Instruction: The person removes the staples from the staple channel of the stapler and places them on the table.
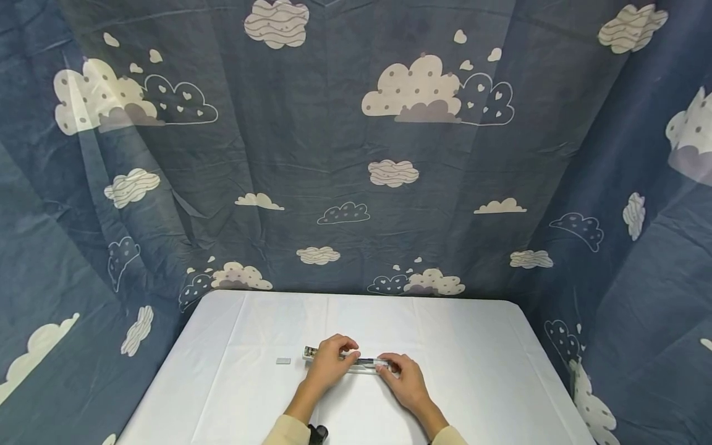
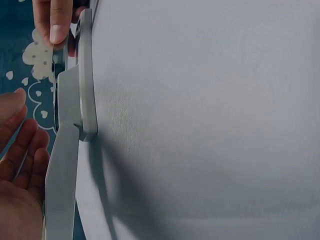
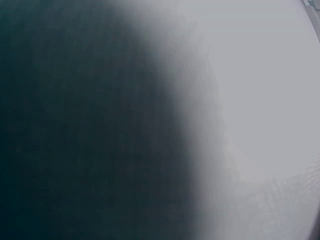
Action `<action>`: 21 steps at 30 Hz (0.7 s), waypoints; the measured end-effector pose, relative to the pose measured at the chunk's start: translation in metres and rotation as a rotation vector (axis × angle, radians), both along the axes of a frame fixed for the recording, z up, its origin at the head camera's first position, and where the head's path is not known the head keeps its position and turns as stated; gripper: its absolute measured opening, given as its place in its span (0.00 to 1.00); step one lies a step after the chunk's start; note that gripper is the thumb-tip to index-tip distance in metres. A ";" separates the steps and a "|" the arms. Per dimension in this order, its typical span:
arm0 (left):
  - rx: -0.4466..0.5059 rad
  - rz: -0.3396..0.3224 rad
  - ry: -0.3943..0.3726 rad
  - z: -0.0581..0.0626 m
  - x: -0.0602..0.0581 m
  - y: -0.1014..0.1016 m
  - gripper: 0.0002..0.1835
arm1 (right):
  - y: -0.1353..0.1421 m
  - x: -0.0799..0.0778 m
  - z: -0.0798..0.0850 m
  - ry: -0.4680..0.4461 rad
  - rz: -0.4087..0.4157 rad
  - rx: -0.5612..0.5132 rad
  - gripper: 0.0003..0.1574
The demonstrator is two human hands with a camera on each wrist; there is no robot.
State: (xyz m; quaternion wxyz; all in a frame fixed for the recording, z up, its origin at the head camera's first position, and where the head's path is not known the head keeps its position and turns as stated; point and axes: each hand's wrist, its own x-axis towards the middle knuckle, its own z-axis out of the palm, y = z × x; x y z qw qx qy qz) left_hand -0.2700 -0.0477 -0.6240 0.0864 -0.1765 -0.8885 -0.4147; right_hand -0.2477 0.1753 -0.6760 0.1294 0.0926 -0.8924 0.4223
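A long pale grey stapler (image 1: pixel 366 362) lies across the white table, its cover swung back to the left and its metal channel exposed. My left hand (image 1: pixel 328 366) hovers over its left part with fingers loosely bent; in the left wrist view that hand (image 2: pixel 22 165) is beside the grey cover (image 2: pixel 62 185), holding nothing. At the stapler's right end, my right hand (image 1: pixel 408 382) pinches it between thumb and fingers. The left wrist view has the right fingertips (image 2: pixel 56 32) on the metal channel. A small grey strip of staples (image 1: pixel 283 361) lies left of the stapler.
The white tabletop (image 1: pixel 473 358) has rounded far corners. Dark blue curtains (image 1: pixel 334 142) with cloud prints hang behind it and at both sides. The right wrist view shows mostly a blurred dark shape and the white cloth (image 3: pixel 260 100).
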 end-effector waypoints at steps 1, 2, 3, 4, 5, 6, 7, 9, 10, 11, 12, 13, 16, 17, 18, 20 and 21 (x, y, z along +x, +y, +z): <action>-0.005 0.001 0.001 0.000 0.000 0.002 0.05 | 0.000 0.000 0.000 0.013 0.002 0.002 0.13; -0.011 0.000 0.002 0.000 0.001 0.003 0.05 | 0.001 0.000 -0.001 0.022 0.002 0.000 0.13; -0.021 -0.001 0.005 -0.001 0.001 0.004 0.05 | 0.001 0.000 -0.001 0.027 0.002 0.001 0.13; -0.032 -0.002 0.004 -0.001 0.002 0.006 0.05 | 0.001 0.001 -0.002 0.029 0.004 0.000 0.13; -0.044 -0.001 0.002 -0.001 0.003 0.007 0.05 | 0.001 0.001 -0.002 0.026 0.008 0.002 0.13; -0.060 -0.003 0.010 -0.002 0.004 0.008 0.05 | 0.001 0.001 -0.002 0.020 0.010 0.000 0.13; -0.075 -0.003 0.011 -0.002 0.005 0.009 0.05 | 0.001 0.001 -0.002 0.015 0.012 0.002 0.13; -0.102 -0.007 0.025 -0.002 0.006 0.010 0.05 | 0.001 0.001 -0.002 0.002 0.012 -0.001 0.13; -0.114 -0.008 0.029 -0.003 0.007 0.010 0.05 | 0.001 0.000 -0.002 0.001 0.010 0.000 0.13; -0.128 -0.008 0.039 -0.003 0.007 0.011 0.05 | 0.001 0.000 -0.002 0.000 0.009 0.001 0.13; -0.141 -0.009 0.048 -0.004 0.006 0.012 0.04 | 0.001 0.000 -0.002 0.002 0.007 -0.003 0.13; -0.153 -0.007 0.048 -0.005 0.006 0.012 0.03 | 0.001 0.000 -0.001 0.004 0.007 -0.002 0.13; -0.186 -0.004 0.052 -0.008 0.006 0.013 0.02 | 0.001 -0.001 -0.001 0.002 0.004 -0.001 0.13; -0.195 -0.007 0.058 -0.008 0.005 0.014 0.02 | 0.001 -0.001 -0.001 -0.003 0.004 0.000 0.13; -0.204 -0.007 0.058 -0.009 0.006 0.014 0.02 | 0.001 -0.001 -0.001 -0.004 0.006 0.003 0.13; -0.217 -0.010 0.065 -0.009 0.006 0.014 0.03 | 0.001 -0.001 -0.001 -0.020 0.004 0.007 0.14; -0.221 -0.012 0.069 -0.010 0.007 0.014 0.03 | 0.001 -0.001 -0.001 -0.030 0.004 0.008 0.14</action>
